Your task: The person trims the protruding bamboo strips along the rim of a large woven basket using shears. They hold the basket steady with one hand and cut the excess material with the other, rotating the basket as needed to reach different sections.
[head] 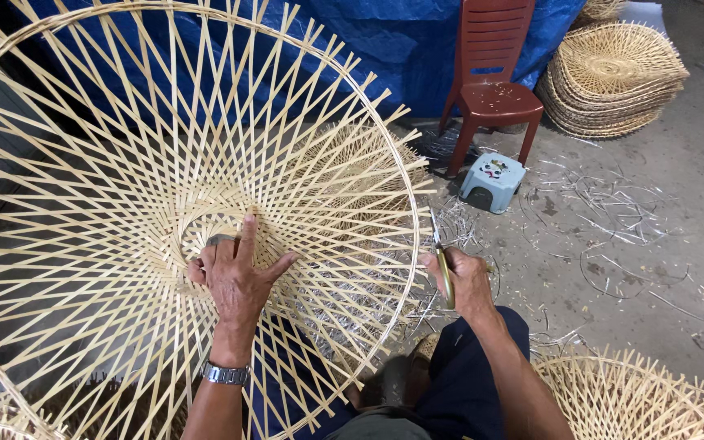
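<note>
Large round openwork frame of pale split-bamboo strips (124, 163), bound by a hoop rim: it fills the view from 12 through 9 to 6 o'clock, stands tilted on edge before the seated person, its concave face turned toward the camera and its axis running away toward 11 o'clock. Being circular, it has no long axis; the spokes radiate from a small open hub just left of centre, their free ends projecting past the rim at 3 o'clock.

Left hand (236, 273): laid flat on the weave at the hub's 4 o'clock edge, fingers spread, index finger extended toward 12 o'clock. It bears no tool.

Right hand (466, 281): at 3 o'clock just outside the rim, fingers closed round the handles of slim yellow-handled metal scissors (442, 259), whose blades point toward 12 o'clock, along the rim. Whether the blades are parted cannot be told.

Judgement: trimming would go best with the left palm steadying the frame, blades held square across each projecting strip close to the hoop, and the hoop binding kept clear.

Surroundings: brown plastic chair (495, 73), small grey-blue stool (492, 181), stacked finished frames (613, 77), blue tarpaulin (401, 49).
</note>
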